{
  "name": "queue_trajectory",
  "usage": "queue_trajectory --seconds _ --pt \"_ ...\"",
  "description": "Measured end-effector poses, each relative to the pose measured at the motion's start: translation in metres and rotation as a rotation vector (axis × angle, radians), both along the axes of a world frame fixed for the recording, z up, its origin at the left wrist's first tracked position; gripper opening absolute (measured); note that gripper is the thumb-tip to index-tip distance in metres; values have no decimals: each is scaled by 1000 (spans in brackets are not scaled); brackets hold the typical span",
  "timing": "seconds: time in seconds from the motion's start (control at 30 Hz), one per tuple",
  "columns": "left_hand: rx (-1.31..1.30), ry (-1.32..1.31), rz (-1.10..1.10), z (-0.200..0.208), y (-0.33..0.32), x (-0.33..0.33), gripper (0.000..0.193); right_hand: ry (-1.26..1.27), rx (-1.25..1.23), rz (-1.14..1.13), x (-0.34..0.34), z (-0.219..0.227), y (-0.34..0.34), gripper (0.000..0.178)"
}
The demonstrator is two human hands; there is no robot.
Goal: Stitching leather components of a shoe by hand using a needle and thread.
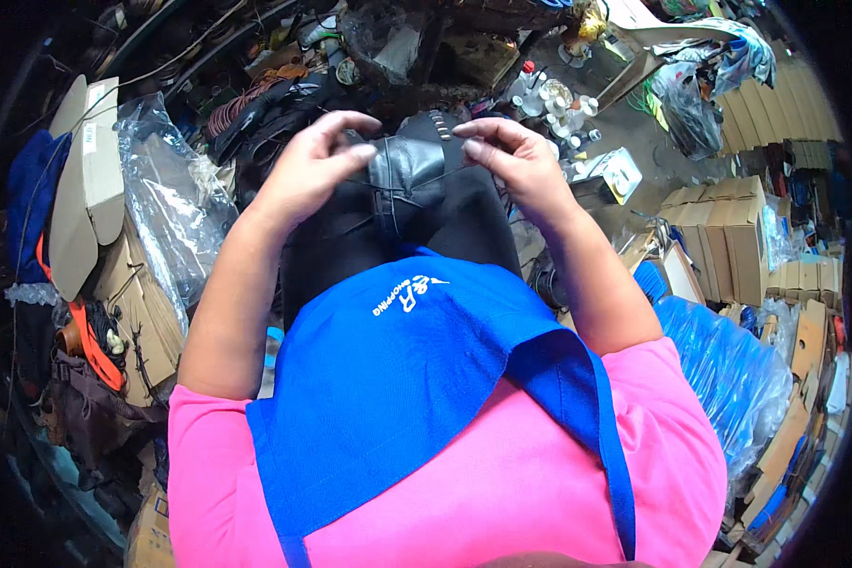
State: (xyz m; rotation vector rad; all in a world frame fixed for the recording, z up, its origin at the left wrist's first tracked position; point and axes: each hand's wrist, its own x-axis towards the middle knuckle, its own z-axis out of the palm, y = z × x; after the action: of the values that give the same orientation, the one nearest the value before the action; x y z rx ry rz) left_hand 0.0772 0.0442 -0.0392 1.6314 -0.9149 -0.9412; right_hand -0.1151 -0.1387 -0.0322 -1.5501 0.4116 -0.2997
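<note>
A shiny black leather piece (415, 163) lies on my lap, over dark trousers, with a row of pale stitches or slots near its upper right edge. A thin dark thread (417, 187) runs across it between my hands. On the left side my left hand (329, 156) is raised with curled fingers, its thumb pointing at the leather; the thread leads to it. Opposite, my right hand (519, 161) has thumb and forefinger bent close together by the leather's right edge, at the thread's other end. The lower fingers of both hands are partly hidden. A blue apron (388, 379) covers my waist.
Small white bottles and cups (554, 104) stand on the floor beyond my right hand. Stacked cardboard (719, 227) and a blue plastic-wrapped bundle (719, 350) lie to the right. Clear plastic sheeting (175, 189) and cardboard panels (85, 180) are at the left.
</note>
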Motion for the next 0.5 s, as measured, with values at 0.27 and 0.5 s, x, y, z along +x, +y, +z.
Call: queue_trajectory --seconds 0.27,0.5 --pt "165 30 -302 -5 -23 11 56 32 -1032 140 -8 12 23 10" --pt "158 58 -278 -10 -24 12 55 67 -1263 76 -2 9 26 11"
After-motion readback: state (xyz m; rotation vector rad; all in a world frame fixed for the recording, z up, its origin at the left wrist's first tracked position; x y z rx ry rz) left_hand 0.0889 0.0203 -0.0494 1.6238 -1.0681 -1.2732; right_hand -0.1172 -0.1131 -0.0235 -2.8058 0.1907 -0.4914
